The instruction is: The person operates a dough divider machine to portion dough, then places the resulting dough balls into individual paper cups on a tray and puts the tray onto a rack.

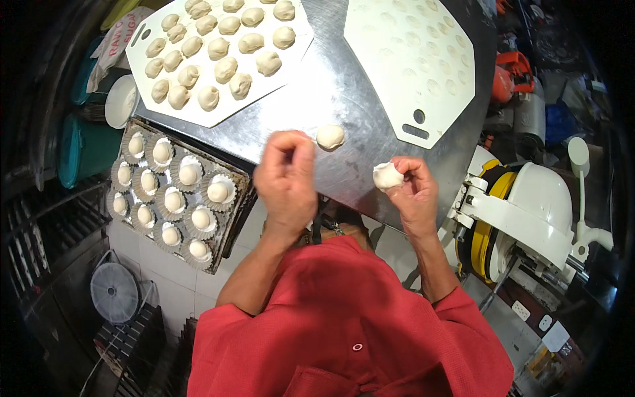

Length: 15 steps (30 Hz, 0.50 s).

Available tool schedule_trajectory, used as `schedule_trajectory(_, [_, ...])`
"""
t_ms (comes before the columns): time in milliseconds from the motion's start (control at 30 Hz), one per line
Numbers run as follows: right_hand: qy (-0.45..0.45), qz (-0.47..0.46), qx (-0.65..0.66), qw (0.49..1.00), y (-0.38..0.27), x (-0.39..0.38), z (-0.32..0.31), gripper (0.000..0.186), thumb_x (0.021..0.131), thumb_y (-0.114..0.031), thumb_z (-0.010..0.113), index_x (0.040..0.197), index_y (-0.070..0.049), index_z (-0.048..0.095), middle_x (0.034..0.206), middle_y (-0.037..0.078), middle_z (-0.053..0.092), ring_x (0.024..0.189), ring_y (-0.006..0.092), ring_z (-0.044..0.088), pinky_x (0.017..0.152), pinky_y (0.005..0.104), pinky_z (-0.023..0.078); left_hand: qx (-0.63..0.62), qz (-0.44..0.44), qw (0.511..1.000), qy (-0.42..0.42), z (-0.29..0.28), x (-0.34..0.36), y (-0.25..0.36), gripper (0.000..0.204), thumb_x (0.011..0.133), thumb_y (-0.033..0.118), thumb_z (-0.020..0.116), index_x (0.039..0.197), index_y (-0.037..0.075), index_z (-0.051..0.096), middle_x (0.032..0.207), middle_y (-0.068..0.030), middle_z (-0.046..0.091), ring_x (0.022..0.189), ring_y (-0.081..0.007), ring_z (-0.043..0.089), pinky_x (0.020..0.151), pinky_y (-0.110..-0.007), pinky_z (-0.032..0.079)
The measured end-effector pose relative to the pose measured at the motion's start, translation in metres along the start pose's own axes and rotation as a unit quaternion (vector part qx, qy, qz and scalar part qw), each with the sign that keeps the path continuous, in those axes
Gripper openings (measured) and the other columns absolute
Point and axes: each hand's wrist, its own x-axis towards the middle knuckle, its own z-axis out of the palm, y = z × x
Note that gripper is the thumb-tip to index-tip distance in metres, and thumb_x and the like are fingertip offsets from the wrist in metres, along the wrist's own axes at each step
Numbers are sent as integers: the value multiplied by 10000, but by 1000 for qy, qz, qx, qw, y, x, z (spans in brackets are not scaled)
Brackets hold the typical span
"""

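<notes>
My right hand [415, 192] pinches a piece of dough [387, 176] with a ragged upper edge, just above the steel table's near edge. My left hand [288, 178] is closed, its fingers curled; whatever they may hold is hidden. Between the two hands a pale dough ball [331, 137] rests on the steel table [317, 86], touched by neither. Beside my left hand stands a dark metal tray [228, 255] with paper cups, each holding a smooth white ball.
A white board [261, 85] with several dough lumps lies at the far left. Another white board [397, 99], marked with round prints, is at the far right. A white bowl [122, 101] stands left, a white machine [539, 198] right, and a fan [114, 291] below left.
</notes>
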Motion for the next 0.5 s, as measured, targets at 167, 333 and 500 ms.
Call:
schedule_trajectory(167, [-29, -41, 20, 999, 1, 0, -6, 376, 796, 154, 575, 1129, -18, 554, 1209, 94, 526, 1139, 154, 544, 998, 329, 488, 122, -11, 980, -159, -7, 3, -4, 119, 968, 54, 658, 1066, -14, 651, 985, -61, 654, 892, -116, 624, 824, -254, 503])
schedule_trajectory(333, [8, 44, 48, 998, 15, -3, -22, 386, 844, 87, 558, 1212, -28, 556, 1217, 80, 537, 1133, 138, 547, 986, 312, 486, 247, 77, 956, -138, 2, 67, -54, 129, 919, 72, 695, 1028, 6, 717, 937, -129, 730, 879, -195, 701, 782, -301, 540])
schedule_trajectory(500, [4, 111, -166, 980, 33, 5, -27, 429, 849, 17, 606, 1273, -12, 543, 1240, 111, 568, 1172, 217, 564, 1011, 337, 467, 429, 178, 858, -221, 3, 108, -111, 210, 922, 112, 662, 1116, 57, 719, 1097, -176, 686, 1020, -352, 648, 898, -444, 528])
